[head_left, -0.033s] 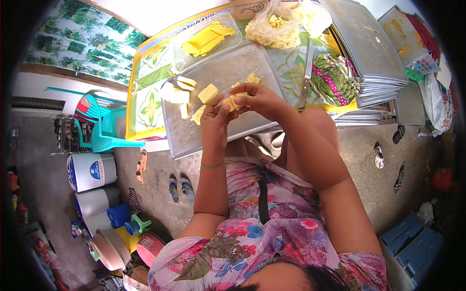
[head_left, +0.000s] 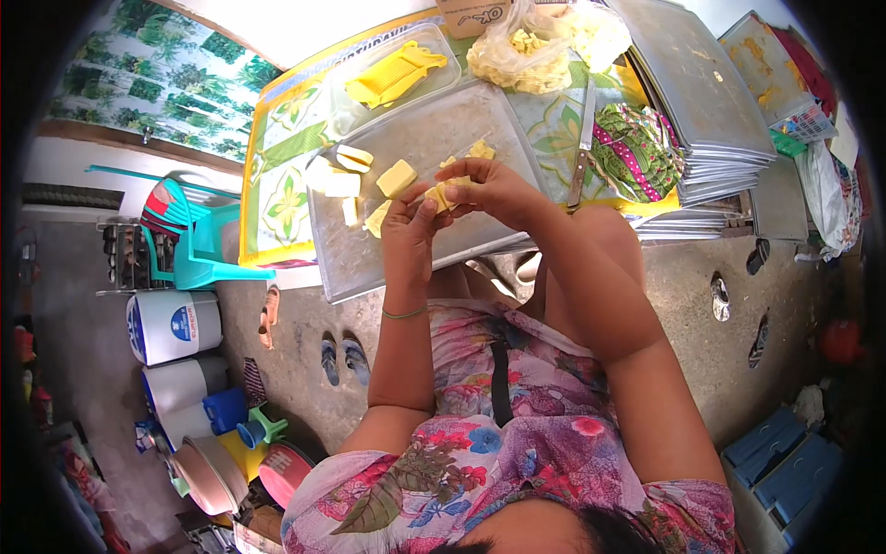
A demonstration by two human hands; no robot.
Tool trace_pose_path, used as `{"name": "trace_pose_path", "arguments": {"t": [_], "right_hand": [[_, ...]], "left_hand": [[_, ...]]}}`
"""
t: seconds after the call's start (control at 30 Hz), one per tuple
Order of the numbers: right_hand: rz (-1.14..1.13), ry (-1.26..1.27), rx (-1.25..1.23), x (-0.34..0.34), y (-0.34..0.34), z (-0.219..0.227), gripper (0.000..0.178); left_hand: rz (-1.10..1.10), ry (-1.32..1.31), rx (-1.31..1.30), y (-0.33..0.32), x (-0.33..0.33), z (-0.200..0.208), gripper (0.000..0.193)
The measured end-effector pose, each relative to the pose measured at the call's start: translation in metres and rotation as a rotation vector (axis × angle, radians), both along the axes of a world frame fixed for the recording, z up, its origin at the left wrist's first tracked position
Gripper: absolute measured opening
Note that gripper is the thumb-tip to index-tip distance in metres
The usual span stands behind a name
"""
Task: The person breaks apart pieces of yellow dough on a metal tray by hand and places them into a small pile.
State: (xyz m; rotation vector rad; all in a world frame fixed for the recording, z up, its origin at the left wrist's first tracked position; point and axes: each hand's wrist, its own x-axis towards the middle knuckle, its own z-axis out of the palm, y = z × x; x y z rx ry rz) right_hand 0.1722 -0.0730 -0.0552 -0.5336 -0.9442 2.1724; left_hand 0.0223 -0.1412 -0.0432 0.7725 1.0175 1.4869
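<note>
Over a metal baking tray (head_left: 369, 263), both my hands meet at a small, soft-looking pale yellow piece (head_left: 443, 196), perhaps dough. My left hand (head_left: 409, 226) pinches its near left side with thumb and fingers. The fingers of my right hand (head_left: 498, 191) are closed on its right side and partly cover it. Just beyond the left fingertips a smooth yellow block (head_left: 397, 178) lies on the tray. More cut blocks (head_left: 342, 184) sit toward the tray's left, and crumbled yellow bits (head_left: 480, 150) lie behind my right hand.
Behind the tray stands a clear plastic container (head_left: 445, 66) with a yellow wrapper (head_left: 392, 76). A plastic bag (head_left: 531, 69) of yellow pieces is at the back. On the right are a long knife (head_left: 582, 148), bundled patterned cloth (head_left: 637, 152) and stacked metal trays (head_left: 697, 83).
</note>
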Motion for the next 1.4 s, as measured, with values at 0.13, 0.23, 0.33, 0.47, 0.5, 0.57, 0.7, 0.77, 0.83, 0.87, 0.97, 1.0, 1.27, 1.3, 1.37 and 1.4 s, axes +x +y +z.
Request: {"name": "trace_pose_path", "arguments": {"t": [0.13,0.23,0.33,0.47,0.5,0.57,0.7,0.77,0.83,0.87,0.97,1.0,1.27,1.3,1.37,1.4], "right_hand": [[-0.005,-0.148,0.145,0.001,-0.001,0.0,0.042],[-0.007,-0.178,0.169,0.001,-0.001,0.001,0.043],[-0.008,-0.202,0.192,0.001,0.0,0.001,0.042],[-0.013,-0.236,0.22,0.0,0.0,0.003,0.04],[-0.013,-0.235,0.219,0.0,0.0,0.002,0.04],[0.008,-0.204,0.176,0.001,0.002,0.0,0.035],[0.01,-0.163,0.11,0.002,0.003,-0.002,0.035],[0.01,-0.136,0.072,0.002,0.002,0.0,0.034],[-0.001,-0.15,0.092,0.001,0.002,-0.001,0.034],[-0.012,-0.163,0.111,0.0,0.001,-0.002,0.034],[-0.054,-0.254,0.236,-0.003,-0.001,-0.005,0.032],[-0.053,-0.254,0.237,-0.004,-0.002,-0.006,0.032],[-0.09,-0.265,0.211,-0.006,-0.002,-0.005,0.031],[-0.089,-0.265,0.211,-0.006,-0.002,-0.007,0.031],[-0.228,-0.72,0.743,-0.004,0.001,-0.018,0.028],[-0.229,-0.721,0.742,-0.005,0.001,-0.025,0.028]], "left_hand": [[-0.021,0.014,-0.02,-0.002,-0.002,-0.006,0.02],[-0.02,0.047,-0.017,-0.003,-0.002,-0.005,0.02],[-0.017,0.057,-0.036,-0.003,-0.001,-0.005,0.021],[-0.027,0.089,-0.034,-0.003,-0.004,-0.004,0.022],[-0.041,0.085,-0.033,-0.002,-0.004,-0.004,0.022],[-0.051,0.054,-0.044,-0.001,-0.003,-0.002,0.022],[-0.089,-0.066,-0.099,-0.001,-0.005,0.002,0.023],[-0.085,-0.103,-0.105,-0.001,-0.006,0.001,0.023],[-0.081,-0.14,-0.11,0.0,-0.005,-0.002,0.023],[-0.065,-0.096,-0.087,0.0,-0.004,-0.005,0.023],[-0.041,-0.036,-0.051,0.001,-0.003,-0.012,0.024],[-0.034,-0.019,-0.039,0.001,-0.004,-0.015,0.024],[0.07,0.012,-0.063,0.004,-0.006,-0.013,0.023],[0.108,-0.046,-0.067,0.005,-0.009,-0.015,0.022],[0.098,-0.08,-0.062,0.005,-0.014,-0.017,0.023],[0.089,-0.113,-0.057,0.005,-0.015,-0.018,0.024]]}}
